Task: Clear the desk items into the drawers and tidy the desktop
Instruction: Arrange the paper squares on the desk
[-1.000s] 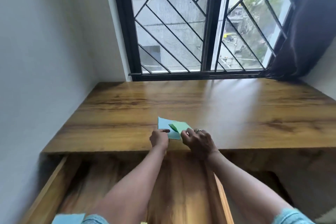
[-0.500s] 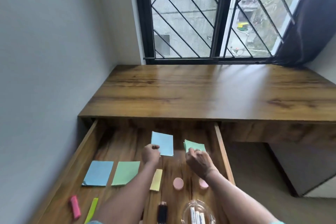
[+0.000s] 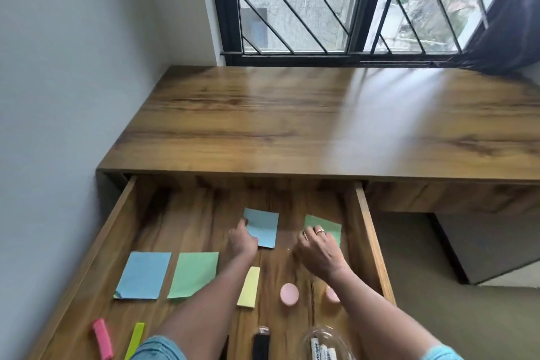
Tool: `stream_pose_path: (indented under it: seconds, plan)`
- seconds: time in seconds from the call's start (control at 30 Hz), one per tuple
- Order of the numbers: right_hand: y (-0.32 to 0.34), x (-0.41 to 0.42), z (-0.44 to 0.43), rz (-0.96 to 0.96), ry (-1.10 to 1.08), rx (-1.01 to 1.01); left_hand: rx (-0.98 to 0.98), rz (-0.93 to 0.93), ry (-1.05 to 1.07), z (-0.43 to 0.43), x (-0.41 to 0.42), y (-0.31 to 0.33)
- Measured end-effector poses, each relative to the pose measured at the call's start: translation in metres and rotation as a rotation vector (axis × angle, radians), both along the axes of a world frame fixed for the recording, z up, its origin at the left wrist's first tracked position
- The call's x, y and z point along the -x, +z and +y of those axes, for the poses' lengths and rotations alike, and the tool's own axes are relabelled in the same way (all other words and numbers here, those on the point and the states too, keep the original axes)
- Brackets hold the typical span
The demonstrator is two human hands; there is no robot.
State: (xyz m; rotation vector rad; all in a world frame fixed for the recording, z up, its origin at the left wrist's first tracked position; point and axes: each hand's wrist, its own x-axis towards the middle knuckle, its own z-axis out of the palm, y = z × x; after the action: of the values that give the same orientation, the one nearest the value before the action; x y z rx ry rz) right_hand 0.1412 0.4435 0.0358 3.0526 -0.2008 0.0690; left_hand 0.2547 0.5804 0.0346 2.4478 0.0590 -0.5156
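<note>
The drawer (image 3: pixel 368 231) under the tabletop (image 3: pixel 321 120) is pulled far out, and both hands are inside it, near its back part. The left hand (image 3: pixel 241 242) holds a small blue note (image 3: pixel 263 228) by its left edge; the fingers (image 3: pixel 242 224) are closed on the paper, and the note lies low over the drawer floor. Whether it already touches the wood cannot be told. Just beside it, to the right, is a small green note (image 3: pixel 328 228), close to the right wall of the drawer. The right hand (image 3: pixel 318 251) covers the near left corner of this note, with bent fingers on the paper and a ring on one of them. Whether these fingers pinch the note or only press on it cannot be told.

Nearer to the person, on the drawer floor, a larger blue pad (image 3: pixel 143 275) and a larger green pad (image 3: pixel 193 275) lie side by side, apart from each other. A narrow yellow pad (image 3: pixel 249 286) lies between the two forearms, and two pink round pieces (image 3: pixel 289 295) are next to it; the right one is partly hidden by the right arm. At the near left lie a pink stick (image 3: pixel 102 337) and a yellow-green strip (image 3: pixel 135 339). At the bottom edge are a black object (image 3: pixel 261 342) and a clear container (image 3: pixel 318 342) with white markers inside.
</note>
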Motion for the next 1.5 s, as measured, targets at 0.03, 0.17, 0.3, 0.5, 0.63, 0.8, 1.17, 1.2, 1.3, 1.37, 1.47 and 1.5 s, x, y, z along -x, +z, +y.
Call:
stream_pose_path:
  seconds: [0.03, 0.17, 0.3, 0.5, 0.63, 0.8, 1.17, 1.2, 1.3, 1.37, 1.47, 1.5]
  plan:
    - [0.0, 0.003, -0.003, 0.027, -0.006, -0.033, -0.041, -0.015, -0.01, 0.001, 0.001, 0.002]
    - [-0.001, 0.014, -0.014, 0.257, -0.03, -0.186, -0.173, -0.07, -0.094, 0.005, 0.005, 0.005]
    - [-0.003, 0.019, -0.021, 0.406, -0.072, -0.23, -0.191, -0.097, -0.198, 0.008, 0.011, 0.001]
    - [-0.007, 0.018, -0.023, 0.339, -0.129, -0.275, -0.191, -0.153, -0.252, 0.011, 0.015, -0.001]
    - [-0.005, 0.024, -0.018, 0.236, -0.166, -0.282, -0.18, -0.213, -0.248, 0.018, 0.022, 0.01]
    - [0.009, 0.042, 0.001, 0.025, -0.158, -0.254, -0.113, -0.265, -0.216, 0.038, 0.049, 0.023]
    - [0.044, 0.153, 0.102, 0.075, 0.066, -0.456, -0.177, -0.49, -0.39, 0.141, 0.175, 0.057]
    - [0.047, 0.165, 0.113, 0.11, 0.086, -0.456, -0.192, -0.503, -0.425, 0.152, 0.187, 0.058]
    - [0.054, 0.19, 0.134, 0.14, 0.106, -0.526, -0.222, -0.509, -0.511, 0.183, 0.214, 0.056]
    - [0.06, 0.204, 0.14, 0.13, 0.109, -0.496, -0.255, -0.514, -0.609, 0.2, 0.227, 0.052]
    - [0.065, 0.22, 0.141, 0.129, 0.238, -0.312, -0.337, -0.644, -0.731, 0.211, 0.24, 0.056]
    - [0.066, 0.224, 0.143, 0.112, 0.28, -0.26, -0.355, -0.623, -0.735, 0.213, 0.243, 0.059]
